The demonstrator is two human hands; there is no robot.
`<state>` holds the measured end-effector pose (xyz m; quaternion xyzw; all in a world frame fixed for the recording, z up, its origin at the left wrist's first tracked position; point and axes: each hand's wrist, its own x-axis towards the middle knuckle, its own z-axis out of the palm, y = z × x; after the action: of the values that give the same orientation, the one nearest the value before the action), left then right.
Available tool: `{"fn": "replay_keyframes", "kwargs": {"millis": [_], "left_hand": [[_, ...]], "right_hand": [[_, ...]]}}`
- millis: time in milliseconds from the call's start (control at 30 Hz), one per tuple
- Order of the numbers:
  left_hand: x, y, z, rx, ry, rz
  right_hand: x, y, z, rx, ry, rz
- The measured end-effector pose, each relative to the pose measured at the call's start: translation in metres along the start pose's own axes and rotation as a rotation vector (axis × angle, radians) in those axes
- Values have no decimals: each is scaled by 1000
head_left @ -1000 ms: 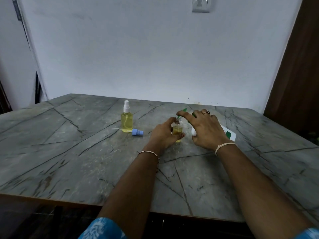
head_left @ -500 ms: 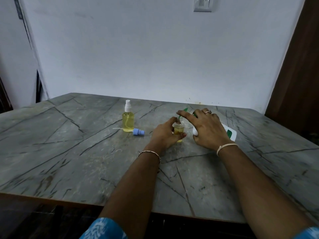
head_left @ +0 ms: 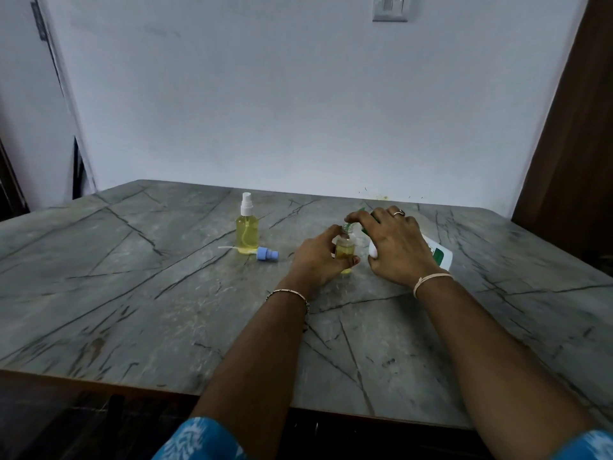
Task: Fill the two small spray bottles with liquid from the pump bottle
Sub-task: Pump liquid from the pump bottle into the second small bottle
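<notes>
Head view, left side of table (head_left: 132,277)?
— Filled spray bottle (head_left: 247,231) upright, blue sprayer (head_left: 267,254) lying just beside it.
— Hands?
— Left hand (head_left: 313,260) fingers grip open small bottle (head_left: 345,249), standing centre. Right hand (head_left: 396,247) holds tilted pump bottle (head_left: 439,255), green nozzle (head_left: 349,226) at its mouth.

Hidden behind the right hand (head_left: 398,250)
Most of the pump bottle (head_left: 438,254) is covered, its label unreadable; the top edge crops the wall switch (head_left: 390,9).

Grey, dark-veined table (head_left: 139,293); yellow liquid in the bottles (head_left: 247,234); blue sprayer (head_left: 267,254); white-and-green pump bottle (head_left: 439,255); blue-and-white patterned sleeves (head_left: 202,441).
</notes>
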<state>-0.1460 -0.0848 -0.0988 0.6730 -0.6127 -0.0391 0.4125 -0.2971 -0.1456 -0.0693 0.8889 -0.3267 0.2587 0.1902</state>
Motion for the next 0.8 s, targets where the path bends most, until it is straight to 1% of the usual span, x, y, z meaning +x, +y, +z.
{"fn": "replay_keyframes", "kwargs": {"millis": [267, 533, 800], "left_hand": [[0, 1, 0, -4, -1, -17], [2, -1, 2, -3, -5, -22], [2, -2, 4, -4, 3, -27]], "right_hand": [[-4, 4, -1, -58, -17, -44], [1, -2, -1, 13, -28, 5], [-2, 3, 2, -36, -19, -16]]}}
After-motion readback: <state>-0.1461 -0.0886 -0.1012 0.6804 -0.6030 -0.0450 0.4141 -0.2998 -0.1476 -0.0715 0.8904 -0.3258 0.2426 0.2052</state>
